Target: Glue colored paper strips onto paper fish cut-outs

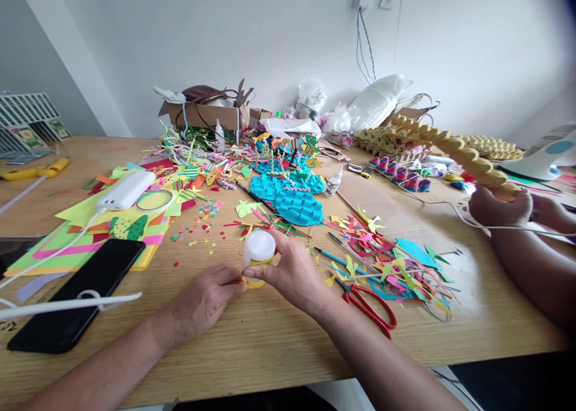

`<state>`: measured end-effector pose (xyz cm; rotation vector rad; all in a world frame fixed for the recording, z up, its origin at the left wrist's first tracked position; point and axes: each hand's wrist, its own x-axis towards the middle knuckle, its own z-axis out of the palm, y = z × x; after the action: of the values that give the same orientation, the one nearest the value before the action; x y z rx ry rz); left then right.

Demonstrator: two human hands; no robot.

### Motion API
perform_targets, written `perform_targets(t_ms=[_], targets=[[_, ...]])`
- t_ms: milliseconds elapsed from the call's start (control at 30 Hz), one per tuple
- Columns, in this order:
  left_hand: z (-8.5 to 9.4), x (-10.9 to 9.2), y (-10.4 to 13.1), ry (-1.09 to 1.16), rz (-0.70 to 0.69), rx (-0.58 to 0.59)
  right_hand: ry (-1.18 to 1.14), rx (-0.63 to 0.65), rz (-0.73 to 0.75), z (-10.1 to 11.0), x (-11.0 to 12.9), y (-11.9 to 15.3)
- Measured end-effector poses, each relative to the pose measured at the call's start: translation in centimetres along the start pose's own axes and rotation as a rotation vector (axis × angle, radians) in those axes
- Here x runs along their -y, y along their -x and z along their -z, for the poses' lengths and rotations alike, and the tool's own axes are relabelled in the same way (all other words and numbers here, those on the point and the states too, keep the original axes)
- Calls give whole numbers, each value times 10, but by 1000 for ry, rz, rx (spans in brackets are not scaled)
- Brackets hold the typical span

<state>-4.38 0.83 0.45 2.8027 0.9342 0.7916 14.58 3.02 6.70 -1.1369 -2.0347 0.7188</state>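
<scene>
My right hand (299,273) is wrapped round a small, white, round-topped object (260,243) with a yellowish lower part, just above the near part of the table. Its exact kind does not show. My left hand (209,297) touches its left side, fingertips pinched at the edge of a yellow piece (256,284), apparently paper, under the object. The fingers cover most of that piece. Beyond my hands lie paper strips (270,224) and blue scaled paper discs (299,207). Right of my right hand rest red-handled scissors (371,306).
A black phone (76,297), white power bank (126,190) and coloured paper sheets (49,243) lie left. Paper scraps (396,267), pens and a glue bottle (333,183) are to the right. At far right, another person's hand (499,207) holds a yellow bumpy strip (477,162).
</scene>
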Motion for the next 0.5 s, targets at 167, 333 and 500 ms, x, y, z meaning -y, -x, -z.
perform_targets(t_ms=[167,333,500], targets=[[0,-1,0,6,20,-3,5,23,-7,2,2,0],[0,-1,0,-13,21,19,15,8,1,3,2,-1],[3,-3,-2,12,28,-20,19,22,-2,0,3,1]])
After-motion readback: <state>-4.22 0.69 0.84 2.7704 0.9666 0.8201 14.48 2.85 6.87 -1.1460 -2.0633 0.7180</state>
